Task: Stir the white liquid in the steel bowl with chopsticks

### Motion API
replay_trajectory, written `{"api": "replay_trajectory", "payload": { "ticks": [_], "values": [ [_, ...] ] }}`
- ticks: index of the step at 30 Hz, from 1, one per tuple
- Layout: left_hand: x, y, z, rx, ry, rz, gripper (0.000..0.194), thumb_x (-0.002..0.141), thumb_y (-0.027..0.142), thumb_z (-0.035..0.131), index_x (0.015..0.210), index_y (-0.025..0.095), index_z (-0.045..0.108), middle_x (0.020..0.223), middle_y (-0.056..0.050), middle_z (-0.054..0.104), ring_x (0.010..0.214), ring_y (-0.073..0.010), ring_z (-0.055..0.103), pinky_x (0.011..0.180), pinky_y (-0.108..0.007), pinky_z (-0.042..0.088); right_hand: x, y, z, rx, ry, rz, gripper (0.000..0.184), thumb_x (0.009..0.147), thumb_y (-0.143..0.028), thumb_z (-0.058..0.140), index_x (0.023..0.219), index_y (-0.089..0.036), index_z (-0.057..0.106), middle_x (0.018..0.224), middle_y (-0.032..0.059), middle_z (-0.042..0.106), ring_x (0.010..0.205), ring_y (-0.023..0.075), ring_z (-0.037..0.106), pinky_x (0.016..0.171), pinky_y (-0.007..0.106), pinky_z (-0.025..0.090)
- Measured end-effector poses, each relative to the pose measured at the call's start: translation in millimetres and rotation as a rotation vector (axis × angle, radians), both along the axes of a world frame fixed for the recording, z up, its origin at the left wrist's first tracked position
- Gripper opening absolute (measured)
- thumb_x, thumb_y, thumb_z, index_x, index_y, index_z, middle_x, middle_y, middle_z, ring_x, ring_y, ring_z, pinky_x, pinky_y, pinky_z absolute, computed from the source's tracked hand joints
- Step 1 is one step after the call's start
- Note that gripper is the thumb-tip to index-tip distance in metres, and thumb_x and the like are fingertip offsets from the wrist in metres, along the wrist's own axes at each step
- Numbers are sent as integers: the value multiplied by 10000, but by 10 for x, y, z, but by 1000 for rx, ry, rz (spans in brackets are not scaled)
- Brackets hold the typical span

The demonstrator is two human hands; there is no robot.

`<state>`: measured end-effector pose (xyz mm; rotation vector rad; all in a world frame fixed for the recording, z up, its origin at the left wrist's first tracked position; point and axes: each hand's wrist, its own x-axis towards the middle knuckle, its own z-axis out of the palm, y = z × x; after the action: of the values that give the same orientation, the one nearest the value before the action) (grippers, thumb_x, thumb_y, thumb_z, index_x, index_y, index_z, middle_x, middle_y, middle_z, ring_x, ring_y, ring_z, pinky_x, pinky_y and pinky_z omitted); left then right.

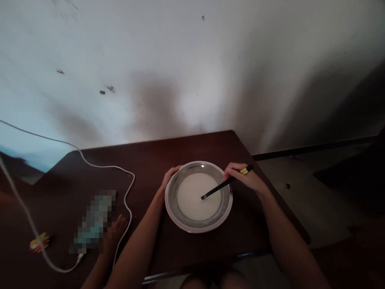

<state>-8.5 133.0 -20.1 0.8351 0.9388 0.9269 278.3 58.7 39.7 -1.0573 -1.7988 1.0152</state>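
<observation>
A round metal bowl [173, 200] stands on the dark table, holding a smooth white mixture [195, 190]. Around its far left side, my left hand [171, 176] grips the rim, with part of the fingers hidden behind it. My right hand [240, 176], over the bowl's right edge, is closed on black chopsticks [217, 188] with gold-coloured bands near the upper end. Their tips reach down to the mixture near the bowl's middle. The chopsticks lie close together, so I cannot tell them apart.
Left on the table [204, 146] lies a blurred-out phone-like object [96, 218] with a white cable [129, 200]. Another person's hand [118, 226] rests beside it. A small yellow-and-red item [39, 242] lies farther left. A marked white wall [192, 72] rises behind the table.
</observation>
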Motion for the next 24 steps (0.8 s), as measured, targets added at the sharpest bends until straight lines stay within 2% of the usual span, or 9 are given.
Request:
{"api": "replay_trajectory", "payload": {
  "ticks": [3, 8, 13, 15, 17, 19, 24],
  "values": [
    [0, -2, 2, 15, 2, -1, 413, 613, 391, 616, 933, 144, 697, 815, -55, 696, 850, -254, 607, 800, -327, 431, -21, 6, -15, -5, -66, 72, 257, 862, -321, 480, 768, -170, 665, 781, 37, 665, 752, 149, 602, 685, 261, 438],
    [0, 4, -15, 16, -14, -9, 402, 626, 377, 601, 938, 142, 695, 851, -60, 696, 867, -255, 603, 818, -330, 424, 10, 6, -4, 44, -24, -81, 269, 868, -297, 464, 711, -173, 645, 736, 28, 644, 732, 146, 591, 684, 263, 435],
    [17, -5, 13, 19, -1, 21, 364, 624, 344, 602, 910, 139, 700, 847, -51, 695, 885, -250, 601, 819, -318, 423, -17, -2, 9, -8, -82, 54, 245, 858, -299, 482, 761, -174, 669, 776, 29, 662, 745, 147, 601, 677, 256, 431],
    [24, -15, 31, 12, -1, 15, 368, 620, 349, 601, 906, 141, 701, 834, -51, 695, 879, -254, 602, 804, -322, 430, -20, 2, 9, 21, -110, 13, 238, 853, -298, 486, 769, -181, 675, 795, 29, 660, 759, 151, 598, 682, 261, 426],
    [26, -23, 40, 5, -4, 8, 386, 614, 361, 600, 916, 141, 699, 825, -56, 695, 869, -259, 604, 788, -327, 437, -7, 4, 12, 51, -79, -75, 254, 860, -294, 470, 738, -181, 662, 764, 27, 649, 748, 151, 593, 690, 269, 427],
    [24, -24, 39, -1, -6, 1, 409, 607, 375, 602, 929, 141, 695, 826, -63, 695, 862, -263, 606, 781, -331, 441, 4, 0, 15, 55, -33, -105, 276, 867, -295, 455, 704, -178, 645, 726, 25, 639, 728, 148, 589, 686, 269, 431],
    [23, -1, 19, 17, 40, 15, 403, 607, 390, 592, 909, 145, 698, 824, -58, 695, 867, -261, 605, 787, -326, 443, -17, 0, -5, -3, -97, 59, 250, 857, -314, 485, 768, -180, 676, 786, 30, 658, 753, 148, 599, 677, 256, 432]
  ]
}}
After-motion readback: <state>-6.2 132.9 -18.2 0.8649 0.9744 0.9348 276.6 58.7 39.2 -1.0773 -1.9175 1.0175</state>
